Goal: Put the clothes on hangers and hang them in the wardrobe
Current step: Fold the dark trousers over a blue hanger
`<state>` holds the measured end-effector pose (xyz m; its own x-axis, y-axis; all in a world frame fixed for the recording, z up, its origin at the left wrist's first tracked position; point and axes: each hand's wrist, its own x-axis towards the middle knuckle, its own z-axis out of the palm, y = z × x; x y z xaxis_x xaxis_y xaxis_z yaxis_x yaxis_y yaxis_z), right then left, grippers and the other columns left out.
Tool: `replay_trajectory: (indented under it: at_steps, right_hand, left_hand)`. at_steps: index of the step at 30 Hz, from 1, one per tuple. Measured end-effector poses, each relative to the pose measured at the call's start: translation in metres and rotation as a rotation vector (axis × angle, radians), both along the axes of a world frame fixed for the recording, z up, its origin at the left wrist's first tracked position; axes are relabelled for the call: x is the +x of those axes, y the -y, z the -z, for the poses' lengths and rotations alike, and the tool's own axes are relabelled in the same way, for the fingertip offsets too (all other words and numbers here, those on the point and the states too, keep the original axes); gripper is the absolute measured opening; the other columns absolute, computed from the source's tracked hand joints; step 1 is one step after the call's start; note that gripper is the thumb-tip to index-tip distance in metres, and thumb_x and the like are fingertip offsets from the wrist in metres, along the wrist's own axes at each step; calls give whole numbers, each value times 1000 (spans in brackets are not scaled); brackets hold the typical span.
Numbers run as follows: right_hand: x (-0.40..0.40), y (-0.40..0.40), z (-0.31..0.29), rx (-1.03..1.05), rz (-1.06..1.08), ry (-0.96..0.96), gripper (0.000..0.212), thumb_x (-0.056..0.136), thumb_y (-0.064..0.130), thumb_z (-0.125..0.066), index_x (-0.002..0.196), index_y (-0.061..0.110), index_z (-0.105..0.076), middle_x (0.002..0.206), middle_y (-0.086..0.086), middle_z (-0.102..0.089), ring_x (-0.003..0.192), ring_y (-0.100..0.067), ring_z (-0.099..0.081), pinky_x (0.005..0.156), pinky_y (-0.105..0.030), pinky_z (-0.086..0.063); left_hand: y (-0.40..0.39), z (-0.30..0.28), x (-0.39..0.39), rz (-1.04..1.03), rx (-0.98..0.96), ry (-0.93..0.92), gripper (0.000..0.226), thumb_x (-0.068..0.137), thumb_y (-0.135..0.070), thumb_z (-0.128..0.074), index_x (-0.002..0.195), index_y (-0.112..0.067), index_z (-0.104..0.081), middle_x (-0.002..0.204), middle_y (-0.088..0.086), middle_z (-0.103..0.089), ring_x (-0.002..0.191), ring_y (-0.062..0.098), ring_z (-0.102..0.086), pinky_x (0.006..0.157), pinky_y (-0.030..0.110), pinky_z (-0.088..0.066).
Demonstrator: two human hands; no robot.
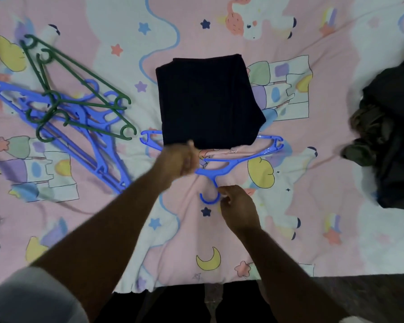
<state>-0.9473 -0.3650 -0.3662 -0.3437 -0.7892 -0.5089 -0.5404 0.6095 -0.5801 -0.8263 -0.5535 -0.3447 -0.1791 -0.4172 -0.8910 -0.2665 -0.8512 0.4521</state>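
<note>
Folded black garment [208,101] lies mid-bed [313,206], its near edge over the blue hanger [231,165]. Left hand [180,159] pinches that edge (blurred); right hand [238,206] pinches the hanger's hook.

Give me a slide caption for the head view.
Left hand and right hand holding a blue hanger under folded dark clothing.

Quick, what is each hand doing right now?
Left hand: blurred, fingers curled at the near edge of the folded black garment; grip cannot be told.
Right hand: pinches the blue plastic hanger at its hook.
</note>
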Motion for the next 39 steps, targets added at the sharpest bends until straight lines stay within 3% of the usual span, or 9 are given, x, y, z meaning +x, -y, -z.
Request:
replay_trajectory:
  at_steps: [2, 5, 9, 14, 18, 23, 26, 33, 39]
  right_hand:
    - [-1, 5, -4, 50, -121, -12, 35, 93, 6, -60, 127, 13, -67, 126, -4, -66, 112, -19, -64, 96, -25, -47]
    - [-4, 11, -9, 159, -213, -14, 39, 95, 9, -61, 134, 15, -62, 134, -2, -60, 117, -16, -60, 101, -23, -45]
    - [-7, 12, -21, 179, -269, -61, 44, 93, 10, -66, 136, 16, -60, 135, -1, -59, 119, -16, -59, 103, -23, -44]
    - [-4, 9, -58, 34, -331, -183, 39, 87, 16, -75, 125, 19, -67, 128, -2, -57, 105, -18, -66, 94, -24, -50]
    - [-6, 18, -106, -129, -258, -270, 23, 94, 17, -68, 116, 14, -73, 121, -7, -62, 92, -22, -67, 78, -26, -52]
    - [-19, 64, -179, -298, -185, -253, 25, 93, 5, -61, 116, 8, -72, 115, -9, -68, 104, -27, -65, 86, -29, -47]
    - [-25, 95, -230, -372, -152, -246, 26, 95, 4, -57, 117, 7, -71, 111, -10, -70, 101, -27, -64, 84, -27, -43]
    - [-40, 150, -344, -512, -165, -328, 25, 98, 10, -54, 117, 9, -71, 109, -10, -69, 99, -26, -62, 87, -29, -42]
    - [-46, 174, -406, -563, -185, -382, 22, 100, 14, -56, 115, 12, -72, 101, -6, -71, 82, -16, -54, 75, -24, -36]
  left_hand:
    - [-41, 5, 13, 284, -77, 203, 9, 96, -12, -60, 92, -13, -67, 86, 9, -67, 72, 20, -64, 71, 32, -56]
    - [-83, 0, 16, 470, -45, 218, 7, 97, -14, -60, 97, -17, -66, 98, 9, -70, 91, 24, -69, 77, 33, -58]
    - [-91, -10, 11, 360, -39, 244, 14, 97, -12, -62, 108, -9, -69, 100, 11, -71, 86, 21, -71, 70, 25, -59]
    - [-84, -51, 11, 328, -82, 213, 8, 97, -12, -62, 99, -10, -70, 94, 12, -72, 83, 20, -72, 73, 26, -61]
    - [-69, -98, 10, 262, -162, 125, 15, 98, -13, -57, 106, -8, -70, 93, 12, -72, 82, 21, -71, 75, 28, -60]
    - [-38, -169, 3, 166, -305, -29, 16, 103, -20, -52, 103, -14, -67, 79, 2, -67, 67, 12, -65, 62, 21, -55]
    - [-15, -214, 3, 156, -427, -96, 18, 104, -18, -51, 98, -19, -68, 78, 0, -67, 64, 9, -64, 55, 18, -53]
    - [29, -310, 8, 192, -669, -169, 13, 99, -21, -60, 102, -24, -72, 80, -5, -71, 73, 8, -68, 64, 21, -54]
    - [48, -366, 8, 181, -835, -180, 16, 98, -20, -63, 91, -29, -74, 78, -12, -73, 77, 13, -69, 66, 25, -54]
